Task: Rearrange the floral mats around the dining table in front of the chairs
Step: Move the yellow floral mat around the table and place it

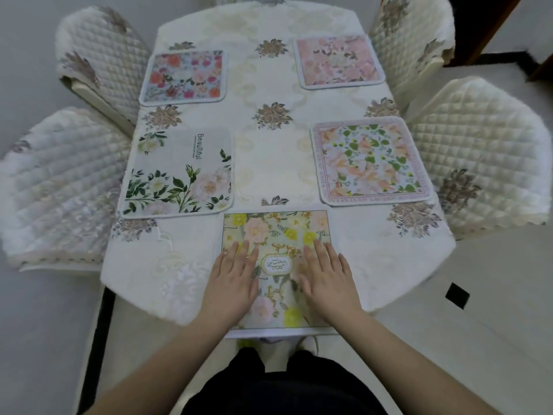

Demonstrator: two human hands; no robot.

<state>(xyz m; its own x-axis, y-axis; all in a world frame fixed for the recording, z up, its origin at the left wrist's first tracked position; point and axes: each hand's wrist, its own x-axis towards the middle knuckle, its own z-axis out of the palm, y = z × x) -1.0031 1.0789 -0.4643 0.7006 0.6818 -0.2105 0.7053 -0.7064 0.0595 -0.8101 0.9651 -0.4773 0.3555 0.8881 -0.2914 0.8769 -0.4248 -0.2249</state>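
A yellow and pink floral mat (276, 229) lies at the near end of the table (269, 163), its near edge hanging over the rim. My left hand (232, 277) and my right hand (327, 277) press flat on it with straight fingers. Along the left side lie a white mat with green leaves (182, 172) and, farther back, a red and pink flowered mat (184, 76). Two more mats occupy the right side: an orange and green one (371, 160) and a pale pink one (339, 61).
Quilted cream chairs stand at the table's sides: two on the left (59, 187) (101, 64) and two on the right (481, 151) (416, 31). An embroidered cream cloth covers the table. Pale floor tiles (478, 324) surround it.
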